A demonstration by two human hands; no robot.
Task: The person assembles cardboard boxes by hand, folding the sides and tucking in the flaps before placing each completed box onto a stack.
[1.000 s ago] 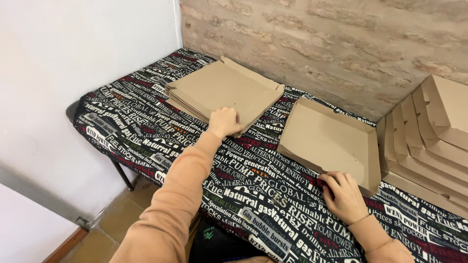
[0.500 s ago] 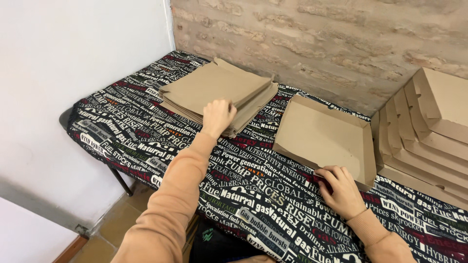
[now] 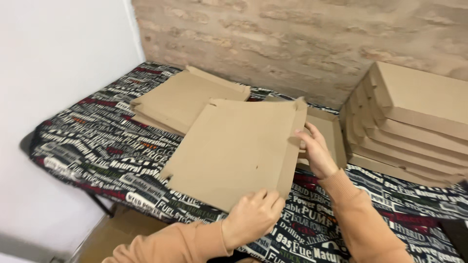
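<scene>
The left hand (image 3: 253, 216) is seen nearest, at the near edge of a flat cardboard blank (image 3: 234, 148); its fingers are clamped on that edge, thumb below and out of sight. The blank is held tilted above the table (image 3: 92, 146) (covered in a dark printed cloth), between the two hands. The right hand (image 3: 314, 151) is placed at the blank's right edge, where a side flap (image 3: 291, 146) is folded upward; its fingers are spread apart and pressed against the flap. Behind the blank, an open box (image 3: 334, 136) is partly hidden. Farther left, a stack of flat blanks (image 3: 180, 100) is laid on the cloth. At far right, a pile of folded boxes (image 3: 414, 122) is set against the brick wall (image 3: 292, 44).
</scene>
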